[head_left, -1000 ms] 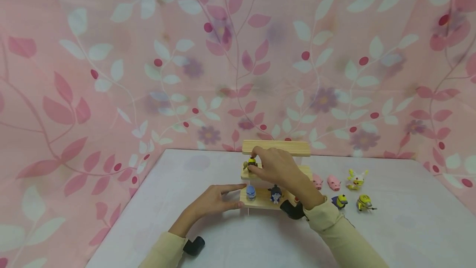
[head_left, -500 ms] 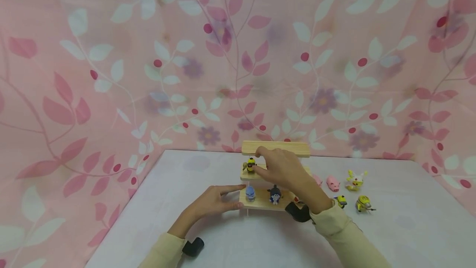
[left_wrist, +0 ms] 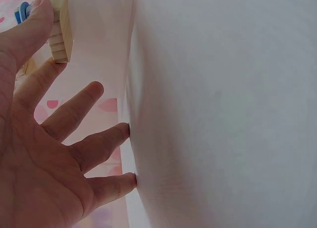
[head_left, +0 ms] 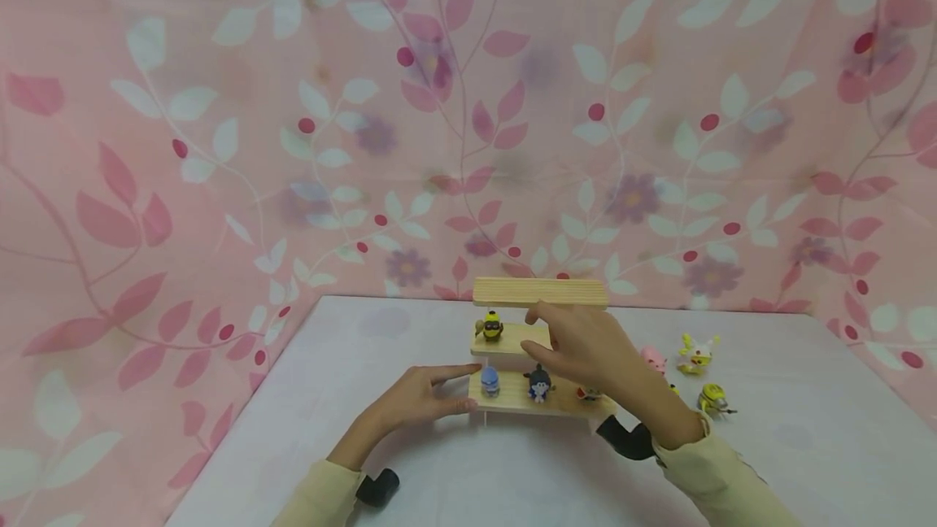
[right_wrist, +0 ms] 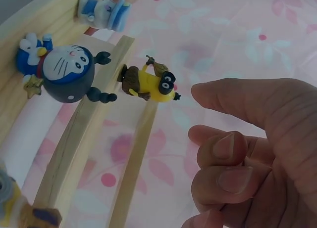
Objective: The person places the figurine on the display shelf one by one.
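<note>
A tiered wooden display stand [head_left: 540, 291] stands on the white table. My left hand [head_left: 423, 395] holds the left end of its lowest board between thumb and index finger; the other fingers spread out straight. On the middle board stands a yellow minion figurine [right_wrist: 157, 88], upright at the left end. My right hand [head_left: 589, 352] hovers just right of it, fingers loosely bent and touching nothing. Along the lowest board are a light-blue figurine [head_left: 490, 381], a dark-haired blue cat figurine [head_left: 539, 385] and a third figurine [head_left: 588, 393], partly covered by my right hand.
Right of the stand, on the table, are a pink pig figurine [head_left: 654, 360], a white-and-yellow figurine [head_left: 695, 354] and a yellow figurine with a stick [head_left: 712, 399]. My right forearm hides part of that group. A pink floral cloth [head_left: 454, 145] hangs behind.
My right hand has let go of the minion figurine and drawn back to the right. The figurine stays on the middle board. My left hand keeps its place.
</note>
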`<state>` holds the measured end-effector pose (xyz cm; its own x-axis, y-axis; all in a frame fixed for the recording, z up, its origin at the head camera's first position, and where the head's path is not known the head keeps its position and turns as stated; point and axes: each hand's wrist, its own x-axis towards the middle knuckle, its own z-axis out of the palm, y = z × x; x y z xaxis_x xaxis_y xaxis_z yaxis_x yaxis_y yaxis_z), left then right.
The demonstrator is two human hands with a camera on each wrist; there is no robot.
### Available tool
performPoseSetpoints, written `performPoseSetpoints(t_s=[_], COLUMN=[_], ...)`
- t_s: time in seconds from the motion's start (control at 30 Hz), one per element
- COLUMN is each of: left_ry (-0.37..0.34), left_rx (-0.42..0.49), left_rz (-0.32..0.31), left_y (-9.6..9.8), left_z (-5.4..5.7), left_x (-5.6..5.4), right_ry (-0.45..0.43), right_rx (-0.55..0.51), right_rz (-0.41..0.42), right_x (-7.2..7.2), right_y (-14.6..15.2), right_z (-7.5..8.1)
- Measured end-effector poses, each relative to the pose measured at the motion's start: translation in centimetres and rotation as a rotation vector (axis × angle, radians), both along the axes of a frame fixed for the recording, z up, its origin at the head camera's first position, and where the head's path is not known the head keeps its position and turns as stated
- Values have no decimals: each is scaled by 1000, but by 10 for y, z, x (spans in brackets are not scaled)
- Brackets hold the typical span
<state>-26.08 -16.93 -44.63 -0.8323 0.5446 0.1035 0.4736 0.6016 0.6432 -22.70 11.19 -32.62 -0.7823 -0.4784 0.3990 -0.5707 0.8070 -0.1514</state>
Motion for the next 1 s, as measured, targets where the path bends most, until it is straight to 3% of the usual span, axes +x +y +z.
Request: performPoseSetpoints(t_s=[0.43,0.7,1.0], left_ry=[-9,-64,-53], left_rx=[12,27,34], left_rz=[-2,14,12], left_y=[0,1,0], left_z=[1,-2,-1], left_x=[1,0,0], right_ry=[83,63,21], right_rx=[21,24,1], right_rz=[-22,-65,-104], right_x=[19,25,30], right_y=[26,47,69], right_z=[-3,-6,-13])
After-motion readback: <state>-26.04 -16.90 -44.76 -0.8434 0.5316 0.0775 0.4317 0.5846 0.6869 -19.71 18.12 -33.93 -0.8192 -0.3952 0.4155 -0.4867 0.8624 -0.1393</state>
